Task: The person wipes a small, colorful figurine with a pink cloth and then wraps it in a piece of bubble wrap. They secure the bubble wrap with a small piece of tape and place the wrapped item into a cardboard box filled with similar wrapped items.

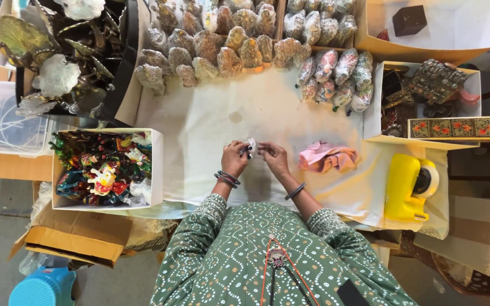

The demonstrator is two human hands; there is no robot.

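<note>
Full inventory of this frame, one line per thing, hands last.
small wrapped item: one, white, held between both hands
wrapped figurines: many, clear wrap, rows at far edge of table
cloth: one, pink, crumpled, right of hands
tape dispenser: one, yellow, right edge
box of figurines: one, white, colourful contents, left
metal leaf ornaments: pile, gold and silver, upper left
painted box: one, long, floral, upper right
stool: one, blue, lower left
left hand: on wrapped item
right hand: on wrapped item

Green white-dotted sleeves, dark bangles on both wrists, red-corded pendant
</note>
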